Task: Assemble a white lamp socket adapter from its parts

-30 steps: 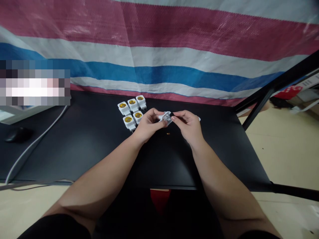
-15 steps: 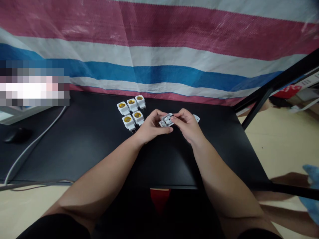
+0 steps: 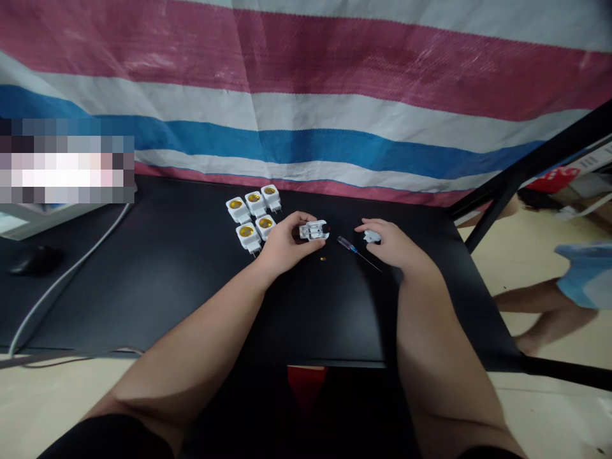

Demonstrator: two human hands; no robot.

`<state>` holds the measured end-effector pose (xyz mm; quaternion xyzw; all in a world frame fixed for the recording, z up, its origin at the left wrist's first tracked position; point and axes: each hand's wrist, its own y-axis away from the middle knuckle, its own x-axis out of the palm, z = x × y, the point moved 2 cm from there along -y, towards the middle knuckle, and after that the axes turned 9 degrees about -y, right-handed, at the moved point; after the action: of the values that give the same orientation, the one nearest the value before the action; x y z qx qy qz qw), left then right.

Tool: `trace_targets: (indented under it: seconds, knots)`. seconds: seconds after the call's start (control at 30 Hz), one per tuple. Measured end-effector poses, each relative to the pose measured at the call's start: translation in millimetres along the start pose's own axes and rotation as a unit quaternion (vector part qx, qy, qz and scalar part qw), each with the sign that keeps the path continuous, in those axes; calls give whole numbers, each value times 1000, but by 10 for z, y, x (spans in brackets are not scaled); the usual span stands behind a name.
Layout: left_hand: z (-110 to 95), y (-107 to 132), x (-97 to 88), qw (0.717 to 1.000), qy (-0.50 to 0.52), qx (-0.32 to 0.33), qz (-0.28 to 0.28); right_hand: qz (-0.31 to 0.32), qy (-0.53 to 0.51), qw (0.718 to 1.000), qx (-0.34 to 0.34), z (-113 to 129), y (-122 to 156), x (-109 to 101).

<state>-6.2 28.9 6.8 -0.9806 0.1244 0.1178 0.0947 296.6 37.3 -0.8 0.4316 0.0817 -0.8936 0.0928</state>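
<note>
- Moved apart since half a second ago: right hand point(image 3: 389, 242) now off the opened white adapter point(image 3: 314, 231), resting on a small white part point(image 3: 371, 237) on the black counter point(image 3: 167, 280).
- Left hand point(image 3: 287, 245) closed around adapter, inner side up.
- Small screwdriver point(image 3: 354, 250) lying between hands; tiny brass piece point(image 3: 323, 259) nearby.
- Five finished adapters point(image 3: 253, 217) grouped just left.
- Seemingly mid-assembly; next likely needing white part lifted and aligned.

No readable text, labels or numbers. Red sign point(image 3: 554, 178) at far right bears white marks, too blurred to read. Left patch point(image 3: 67, 169) pixelated.

Right hand point(image 3: 389, 243) hides most of a white part point(image 3: 371, 237).
</note>
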Motion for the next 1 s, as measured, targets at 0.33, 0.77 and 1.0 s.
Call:
trace_targets:
  seconds: [0.33, 0.77, 1.0]
  knots:
    - [91, -19, -1, 999, -25, -22, 11, -93, -89, 992, 5, -22, -13, -57]
    - [34, -8, 0, 985, -166, 6, 35, -68, -186, 959, -205, 992, 8, 407]
    - [33, -4, 6, 977, -212, 12, 31, -47, -165, 967, -188, 957, -3, 441]
